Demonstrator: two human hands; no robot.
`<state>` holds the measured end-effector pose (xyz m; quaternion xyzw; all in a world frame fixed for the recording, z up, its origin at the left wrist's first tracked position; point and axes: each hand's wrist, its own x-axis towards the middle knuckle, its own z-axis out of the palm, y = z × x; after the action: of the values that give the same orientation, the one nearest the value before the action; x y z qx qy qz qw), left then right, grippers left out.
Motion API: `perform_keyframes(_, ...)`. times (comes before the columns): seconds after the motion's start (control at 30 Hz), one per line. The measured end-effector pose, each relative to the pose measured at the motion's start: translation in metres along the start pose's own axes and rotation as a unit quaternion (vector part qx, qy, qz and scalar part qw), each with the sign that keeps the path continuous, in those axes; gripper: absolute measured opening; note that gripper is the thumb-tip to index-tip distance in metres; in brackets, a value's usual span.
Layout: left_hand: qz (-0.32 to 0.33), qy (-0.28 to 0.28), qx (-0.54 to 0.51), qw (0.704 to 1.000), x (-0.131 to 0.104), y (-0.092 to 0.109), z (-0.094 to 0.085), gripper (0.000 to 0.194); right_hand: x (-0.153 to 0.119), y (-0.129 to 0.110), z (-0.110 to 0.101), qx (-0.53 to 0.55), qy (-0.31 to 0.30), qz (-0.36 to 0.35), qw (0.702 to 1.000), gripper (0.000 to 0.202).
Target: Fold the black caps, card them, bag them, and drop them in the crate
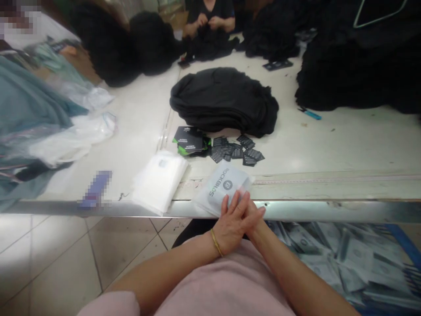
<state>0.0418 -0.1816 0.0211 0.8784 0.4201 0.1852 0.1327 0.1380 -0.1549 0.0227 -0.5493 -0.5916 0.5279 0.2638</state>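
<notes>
My left hand (232, 224), with a gold bangle on its wrist, lies across my right hand (252, 210), its fingers stretched out. Most of the right hand's fingers are hidden beneath it. Both hands rest at the near edge of a frosted plastic packet (219, 182) printed ROCKBROS, which lies over the table's metal edge. To its left is a stack of white translucent bags (161, 180). Beyond the packet are black header cards (190, 140) with green corners and several small dark labels (237, 149). A folded black garment pile (223, 98) sits behind them.
Large black fabric piles (362, 66) stand on the table (345, 145) at right and back. A blue cutter (311, 114) lies at right. Grey-green cloth and plastic (33, 101) cover the left. Filled packets (355, 259) lie below the table. Another person's hands (208, 21) hold black fabric opposite.
</notes>
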Motion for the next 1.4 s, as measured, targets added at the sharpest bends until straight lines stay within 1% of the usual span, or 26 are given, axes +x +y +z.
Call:
perform_keyframes(0.07, -0.032, 0.026, -0.034, 0.999, 0.001, -0.003, -0.008, 0.07, 0.002, -0.004, -0.016, -0.008, -0.025, 0.001, 1.0, 0.037)
perform_keyframes(0.1, -0.044, 0.014, -0.04, 0.998, 0.001, -0.008, -0.014, 0.072, 0.005, -0.004, -0.028, 0.016, -0.039, 0.018, 0.999, 0.042)
perform_keyframes(0.13, -0.049, -0.018, -0.038, 0.998, 0.002, -0.014, -0.021, 0.071, 0.009, -0.003, -0.042, 0.055, -0.039, 0.049, 0.997, 0.042)
perform_keyframes(0.17, -0.049, -0.056, -0.026, 0.997, 0.004, -0.02, -0.028, 0.068, 0.013, -0.001, -0.056, 0.091, -0.023, 0.086, 0.992, 0.036)
perform_keyframes(0.23, -0.042, -0.122, 0.009, 0.992, 0.013, -0.031, -0.039, 0.056, 0.023, 0.004, -0.079, 0.137, 0.048, 0.151, 0.978, 0.02)
perform_keyframes(0.27, -0.042, -0.137, 0.023, 0.989, 0.021, -0.035, -0.043, 0.049, 0.028, 0.006, -0.087, 0.14, 0.086, 0.164, 0.973, 0.016)
perform_keyframes(0.3, -0.049, -0.137, 0.032, 0.989, 0.031, -0.04, -0.047, 0.044, 0.033, 0.007, -0.092, 0.139, 0.114, 0.166, 0.97, 0.014)
perform_keyframes(0.37, -0.081, -0.096, 0.042, 0.991, 0.058, -0.049, -0.05, 0.036, 0.044, 0.007, -0.095, 0.137, 0.111, 0.156, 0.972, 0.013)
perform_keyframes(0.43, -0.118, -0.06, 0.051, 0.99, 0.087, -0.061, -0.048, 0.035, 0.055, 0.004, -0.089, 0.128, 0.093, 0.145, 0.977, 0.013)
perform_keyframes(0.47, -0.132, -0.068, 0.05, 0.988, 0.1, -0.066, -0.045, 0.035, 0.059, 0.003, -0.085, 0.122, 0.089, 0.139, 0.979, 0.014)
perform_keyframes(0.53, -0.139, -0.13, 0.027, 0.981, 0.119, -0.076, -0.036, 0.03, 0.066, 0.002, -0.075, 0.113, 0.092, 0.13, 0.981, 0.018)
perform_keyframes(0.6, -0.13, -0.182, -0.002, 0.975, 0.128, -0.081, -0.027, 0.025, 0.064, 0.004, -0.064, 0.107, 0.095, 0.125, 0.982, 0.022)
perform_keyframes(0.67, -0.123, -0.168, -0.006, 0.978, 0.128, -0.083, -0.022, 0.024, 0.05, 0.008, -0.052, 0.105, 0.083, 0.123, 0.983, 0.023)
perform_keyframes(0.77, -0.139, -0.098, 0.013, 0.985, 0.121, -0.089, -0.023, 0.024, 0.012, 0.014, -0.037, 0.102, 0.04, 0.126, 0.986, 0.024)
perform_keyframes(0.83, -0.17, -0.047, 0.018, 0.984, 0.118, -0.096, -0.027, 0.024, -0.015, 0.016, -0.036, 0.094, -0.003, 0.13, 0.987, 0.025)
perform_keyframes(0.9, -0.216, 0.002, 0.014, 0.976, 0.119, -0.098, -0.032, 0.024, -0.037, 0.017, -0.045, 0.053, -0.031, 0.125, 0.99, 0.026)
perform_keyframes(0.93, -0.241, 0.025, 0.008, 0.97, 0.121, -0.094, -0.035, 0.024, -0.044, 0.017, -0.052, 0.015, -0.022, 0.112, 0.993, 0.024)
perform_keyframes(0.97, -0.257, 0.044, -0.005, 0.965, 0.125, -0.086, -0.038, 0.023, -0.049, 0.016, -0.06, -0.028, 0.01, 0.092, 0.995, 0.021)
perform_keyframes(1.0, -0.259, 0.057, -0.026, 0.964, 0.128, -0.073, -0.04, 0.022, -0.051, 0.014, -0.068, -0.066, 0.058, 0.066, 0.994, 0.021)
perform_keyframes(1.03, -0.243, 0.062, -0.057, 0.966, 0.132, -0.056, -0.043, 0.022, -0.053, 0.012, -0.075, -0.087, 0.115, 0.036, 0.989, 0.03)
perform_keyframes(1.1, -0.163, 0.052, -0.135, 0.976, 0.137, -0.016, -0.048, 0.021, -0.055, 0.009, -0.086, -0.069, 0.208, -0.003, 0.976, 0.055)
perform_keyframes(1.13, -0.11, 0.048, -0.169, 0.978, 0.137, 0.004, -0.05, 0.021, -0.057, 0.009, -0.091, -0.04, 0.237, -0.003, 0.971, 0.058)
perform_keyframes(1.2, -0.017, 0.067, -0.2, 0.977, 0.134, 0.032, -0.054, 0.02, -0.07, 0.015, -0.106, 0.029, 0.267, 0.029, 0.963, 0.05)
perform_keyframes(1.23, 0.012, 0.084, -0.198, 0.977, 0.131, 0.038, -0.055, 0.02, -0.081, 0.023, -0.118, 0.063, 0.279, 0.059, 0.956, 0.046)
perform_keyframes(1.3, 0.028, 0.111, -0.172, 0.978, 0.122, 0.031, -0.057, 0.025, -0.111, 0.047, -0.148, 0.131, 0.285, 0.135, 0.94, 0.045)
perform_keyframes(1.4, -0.032, 0.119, -0.114, 0.986, 0.108, -0.009, -0.058, 0.025, -0.16, 0.103, -0.201, 0.212, 0.263, 0.267, 0.903, 0.042)
